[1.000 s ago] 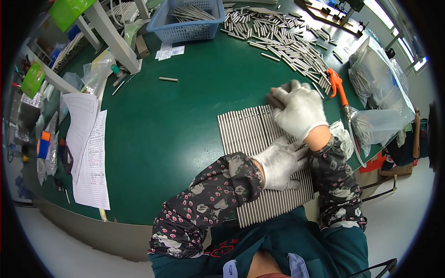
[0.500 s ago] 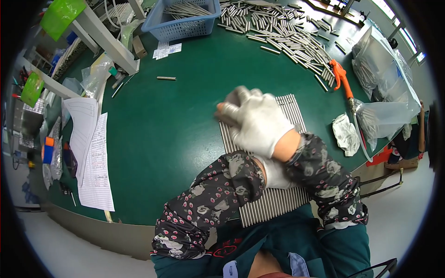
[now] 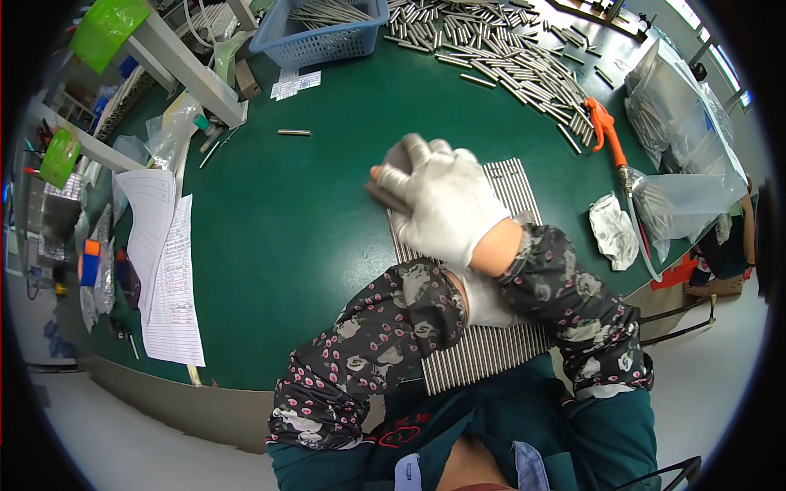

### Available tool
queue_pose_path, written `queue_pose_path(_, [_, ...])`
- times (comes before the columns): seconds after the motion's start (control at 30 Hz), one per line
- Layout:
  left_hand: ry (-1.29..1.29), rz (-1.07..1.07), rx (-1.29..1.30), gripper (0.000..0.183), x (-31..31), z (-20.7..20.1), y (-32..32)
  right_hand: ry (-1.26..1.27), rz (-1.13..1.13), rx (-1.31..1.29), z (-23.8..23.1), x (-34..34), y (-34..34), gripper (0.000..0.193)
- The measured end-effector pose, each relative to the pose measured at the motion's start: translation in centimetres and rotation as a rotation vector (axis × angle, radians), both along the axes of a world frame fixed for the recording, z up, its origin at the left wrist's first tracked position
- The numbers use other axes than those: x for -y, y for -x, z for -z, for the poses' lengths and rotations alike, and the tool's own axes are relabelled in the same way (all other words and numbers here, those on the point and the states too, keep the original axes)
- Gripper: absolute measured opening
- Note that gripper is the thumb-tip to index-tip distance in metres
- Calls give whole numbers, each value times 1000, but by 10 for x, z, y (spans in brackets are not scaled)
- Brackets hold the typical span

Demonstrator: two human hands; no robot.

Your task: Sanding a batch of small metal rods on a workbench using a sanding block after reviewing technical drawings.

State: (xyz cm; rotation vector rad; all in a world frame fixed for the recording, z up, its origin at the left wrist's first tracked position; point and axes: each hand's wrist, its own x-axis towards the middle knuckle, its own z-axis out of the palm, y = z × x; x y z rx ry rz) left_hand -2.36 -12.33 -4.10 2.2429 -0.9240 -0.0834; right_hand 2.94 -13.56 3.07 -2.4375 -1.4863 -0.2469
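Observation:
A row of thin metal rods (image 3: 483, 358) lies side by side on the green table in front of me. My right hand (image 3: 450, 200), in a white glove with a bare thumb tip, is over the far left part of the row. Its fingers are bent together, with greyish material at their tips; whether that is a cloth or the glove's own palm I cannot make out. My forearms cross. My left hand (image 3: 489, 304), also gloved, rests on the rods beneath my right wrist, and its fingers are mostly hidden.
Loose metal pins (image 3: 524, 74) are heaped at the far right, near an orange air gun (image 3: 604, 135) and a crumpled white cloth (image 3: 612, 233). A blue basket (image 3: 323, 47) stands at the back. One single pin (image 3: 295, 132) and paper sheets (image 3: 170, 303) lie to the left.
My right hand has shifted slightly to the left and away from me over the rods. My left hand stays in nearly the same place under my right wrist.

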Motion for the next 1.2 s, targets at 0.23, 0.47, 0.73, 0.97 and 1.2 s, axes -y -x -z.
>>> queue_pose_path(0.23, [-364, -37, 153, 72, 1, -28, -5, -202, 153, 5, -12, 71, -44, 38])
queue_pose_path(0.47, [-363, -92, 307, 76, 2, -23, 2, -833, 312, -714, 18, 167, -27, 65])
queue_pose_path(0.73, [-411, -51, 172, 82, -8, -39, 65, -1012, 267, -616, 49, 181, -21, 71])
queue_pose_path(0.97, [-462, -69, 128, 87, -14, -37, 74, -1008, 212, -654, 49, 179, -20, 69])
queue_pose_path(1.2, [-450, -82, 99, 87, -19, -40, 77, -995, 186, -701, 47, 177, -17, 67])
